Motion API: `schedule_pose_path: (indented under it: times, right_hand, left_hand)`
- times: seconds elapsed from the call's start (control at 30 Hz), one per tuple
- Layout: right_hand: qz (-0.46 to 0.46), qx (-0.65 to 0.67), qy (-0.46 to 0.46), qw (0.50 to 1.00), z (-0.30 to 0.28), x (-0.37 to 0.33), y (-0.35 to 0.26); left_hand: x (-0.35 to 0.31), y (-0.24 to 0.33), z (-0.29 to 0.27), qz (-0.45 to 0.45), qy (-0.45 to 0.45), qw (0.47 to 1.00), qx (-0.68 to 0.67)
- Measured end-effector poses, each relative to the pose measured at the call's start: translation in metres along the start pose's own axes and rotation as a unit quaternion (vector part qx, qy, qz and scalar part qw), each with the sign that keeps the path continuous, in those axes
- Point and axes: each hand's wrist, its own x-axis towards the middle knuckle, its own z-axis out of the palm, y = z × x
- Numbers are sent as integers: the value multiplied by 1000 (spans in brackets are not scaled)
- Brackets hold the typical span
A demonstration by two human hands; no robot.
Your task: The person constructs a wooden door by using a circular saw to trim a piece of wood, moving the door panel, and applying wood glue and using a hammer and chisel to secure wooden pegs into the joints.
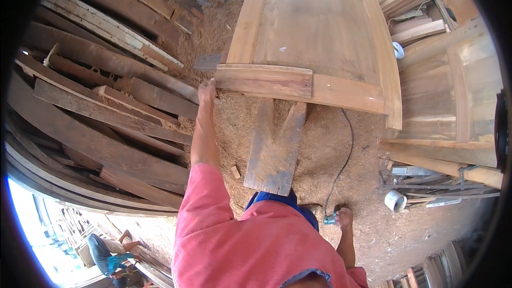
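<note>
A large wooden panel door (pixel 320 21) lies flat in front of me. Across its near left end rests a short plank (pixel 266 81). My left hand (pixel 207 90) is closed on that plank's left end, with the arm stretched out. Low at my right side, my right hand (pixel 344 217) grips a teal corded power tool (pixel 330 219), held apart from the door. Most of the tool is hidden or too small to make out its exact kind. Its dark cord (pixel 349 152) runs up toward the door's near edge.
Stacked rough boards (pixel 106 90) fill the left. A weathered board (pixel 272 165) juts from under the door toward my legs. On the right stand another panel door (pixel 448 90) and a white bucket (pixel 395 201). Sawdust covers the ground; another person (pixel 104 253) bends at lower left.
</note>
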Motion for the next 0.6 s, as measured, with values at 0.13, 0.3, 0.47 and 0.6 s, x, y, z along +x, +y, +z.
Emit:
schedule_pose_path:
  times: [0.13,0.3,0.47,0.6]
  right_hand:
    - [57,76,-7,995,29,10,-14]
    - [-53,-106,-4,993,22,39,-53]
    - [-201,-177,16,963,64,24,-181]
    - [-317,-214,83,920,79,-73,-355]
  left_hand:
    - [49,-12,-26,-67,-186,976,94]
    - [47,15,-2,-113,-322,940,12]
    - [33,33,-24,-210,-372,873,-236]
    - [-3,56,-39,-115,-417,863,-259]
